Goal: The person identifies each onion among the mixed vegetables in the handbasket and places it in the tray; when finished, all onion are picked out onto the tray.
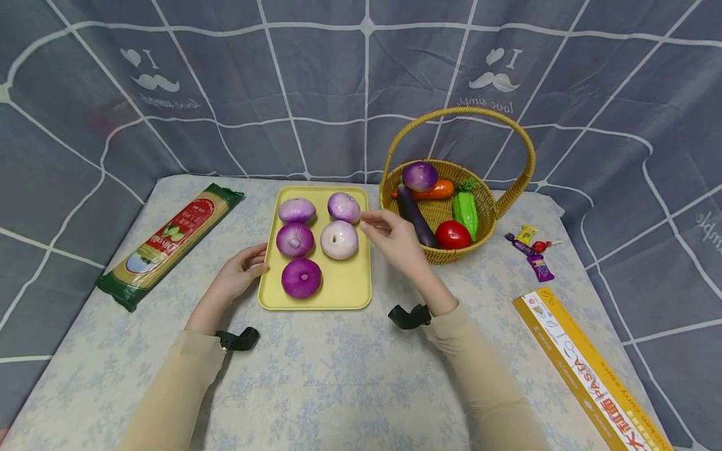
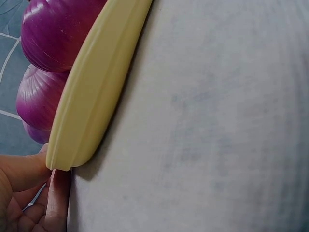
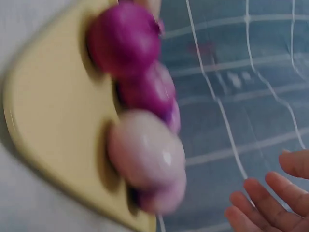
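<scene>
A yellow tray [image 1: 344, 288] lies on the table and bears several purple onions, among them a deep purple onion [image 1: 301, 278] at the front and a paler onion [image 1: 340, 240] on the right. My left hand [image 1: 242, 270] is at the tray's left edge; the left wrist view has its thumb [image 2: 24, 171] and a finger on either side of the rim, pinching it. Over the tray's right edge hovers my right hand [image 1: 395, 241], nearest the onions in the right column. Its fingers [image 3: 263, 203] are spread and hold nothing in the right wrist view.
Behind the right hand stands a wicker basket [image 1: 499, 203] with an onion, eggplant, carrot, green pepper and tomato. Candies [image 1: 530, 247] and a long pasta box [image 1: 586, 369] lie to the right. A noodle packet [image 1: 169, 244] lies left. A grey curtain [image 1: 333, 81] hangs behind.
</scene>
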`<state>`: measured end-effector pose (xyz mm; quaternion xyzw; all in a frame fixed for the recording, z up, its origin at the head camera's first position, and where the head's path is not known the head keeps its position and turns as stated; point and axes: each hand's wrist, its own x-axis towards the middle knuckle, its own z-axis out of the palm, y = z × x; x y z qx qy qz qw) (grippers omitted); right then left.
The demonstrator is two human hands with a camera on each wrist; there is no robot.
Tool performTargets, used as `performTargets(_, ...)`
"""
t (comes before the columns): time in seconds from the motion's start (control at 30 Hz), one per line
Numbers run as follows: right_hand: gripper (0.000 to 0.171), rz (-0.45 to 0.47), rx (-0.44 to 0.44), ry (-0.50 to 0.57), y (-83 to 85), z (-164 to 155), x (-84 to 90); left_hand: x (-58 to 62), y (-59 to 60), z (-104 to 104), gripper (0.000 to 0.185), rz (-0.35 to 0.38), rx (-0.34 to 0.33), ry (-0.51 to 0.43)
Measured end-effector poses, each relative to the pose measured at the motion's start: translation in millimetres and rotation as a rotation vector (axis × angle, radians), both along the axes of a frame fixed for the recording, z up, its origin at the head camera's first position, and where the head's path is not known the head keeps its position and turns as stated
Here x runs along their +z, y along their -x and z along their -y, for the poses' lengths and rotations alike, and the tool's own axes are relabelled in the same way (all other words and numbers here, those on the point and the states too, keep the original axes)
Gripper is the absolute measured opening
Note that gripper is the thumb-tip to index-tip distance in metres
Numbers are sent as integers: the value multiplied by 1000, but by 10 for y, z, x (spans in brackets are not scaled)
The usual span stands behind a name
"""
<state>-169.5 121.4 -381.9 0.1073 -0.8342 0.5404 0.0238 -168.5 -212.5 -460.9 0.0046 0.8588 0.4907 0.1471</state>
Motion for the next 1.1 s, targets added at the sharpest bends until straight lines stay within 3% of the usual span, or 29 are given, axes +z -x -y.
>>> performTargets(0.3, 32, -34, -245, -28, 369, -542, 75, -9, -15, 1, 56, 0, -5, -15)
performTargets(0.47, 32, 9, -376, 32, 516, -687, 66, -3, -19, -7, 57, 6, -4, -15)
performTargets(0.7, 35, 56, -533, 91, 673, -722, 24, 4, -8, -6, 57, 16, 3, -26)
performTargets(1.1, 66, 210, -731, 205, 908, -603, -86, -7, 0, 6, 57, 13, 9, -11)
